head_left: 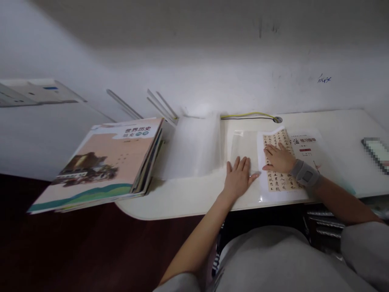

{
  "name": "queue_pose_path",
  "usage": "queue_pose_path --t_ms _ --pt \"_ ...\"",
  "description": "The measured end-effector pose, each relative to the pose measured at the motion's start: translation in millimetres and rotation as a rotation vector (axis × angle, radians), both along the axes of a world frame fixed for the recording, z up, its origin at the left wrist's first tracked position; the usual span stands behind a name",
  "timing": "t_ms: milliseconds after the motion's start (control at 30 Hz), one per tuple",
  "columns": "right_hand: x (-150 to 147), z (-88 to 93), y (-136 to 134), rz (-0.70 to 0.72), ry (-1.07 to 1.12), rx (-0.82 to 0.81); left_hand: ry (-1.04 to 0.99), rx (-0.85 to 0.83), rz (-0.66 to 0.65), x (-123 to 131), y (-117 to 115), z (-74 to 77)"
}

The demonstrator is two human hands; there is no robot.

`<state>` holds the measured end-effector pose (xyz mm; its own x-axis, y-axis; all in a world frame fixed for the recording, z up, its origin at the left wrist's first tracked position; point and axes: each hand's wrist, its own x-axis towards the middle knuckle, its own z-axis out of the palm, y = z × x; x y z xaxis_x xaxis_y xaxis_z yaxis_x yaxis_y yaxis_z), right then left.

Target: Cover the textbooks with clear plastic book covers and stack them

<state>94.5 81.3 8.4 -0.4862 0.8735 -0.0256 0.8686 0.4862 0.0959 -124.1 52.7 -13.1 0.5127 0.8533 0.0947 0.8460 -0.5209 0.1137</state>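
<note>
A calligraphy practice book (304,158) lies flat on the white desk, its cover showing columns of brush characters. My right hand (280,158), with a grey band on its wrist, rests flat on that cover with its fingers spread. To the left of the book extends a clear plastic book cover (244,142), partly beyond the book's edge. My left hand (238,178) is pressed flat on this clear film, fingers apart. Neither hand grips anything. A part of the practice book's cover is hidden under my right hand and wrist.
A stack of textbooks (106,158) with a history book on top overhangs the desk's left end. Beside it sits a pile of translucent plastic covers (194,150). A phone (377,152) lies at the right. A yellow cable (249,115) runs along the wall to a desk hole.
</note>
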Motion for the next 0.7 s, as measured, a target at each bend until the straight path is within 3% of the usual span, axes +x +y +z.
queue_pose_path --t_ms 267,367,500,600,700 --pt "-7.1 7.5 -7.1 0.055 -0.023 0.011 0.020 -0.015 0.017 5.8 -7.0 7.0" --pt "-9.5 16.3 -2.9 0.080 -0.037 0.003 0.003 -0.030 0.008 15.3 12.0 12.8" --pt "-7.9 25.6 13.2 0.094 -0.042 -0.043 -0.002 -0.124 -0.075 31.4 55.9 15.8" --pt "-1.0 22.9 28.5 0.116 -0.028 -0.085 0.005 -0.150 -0.064 37.9 79.9 12.6" --pt "7.1 15.0 39.9 0.121 0.001 -0.108 -0.010 -0.116 -0.047 37.0 86.4 5.6"
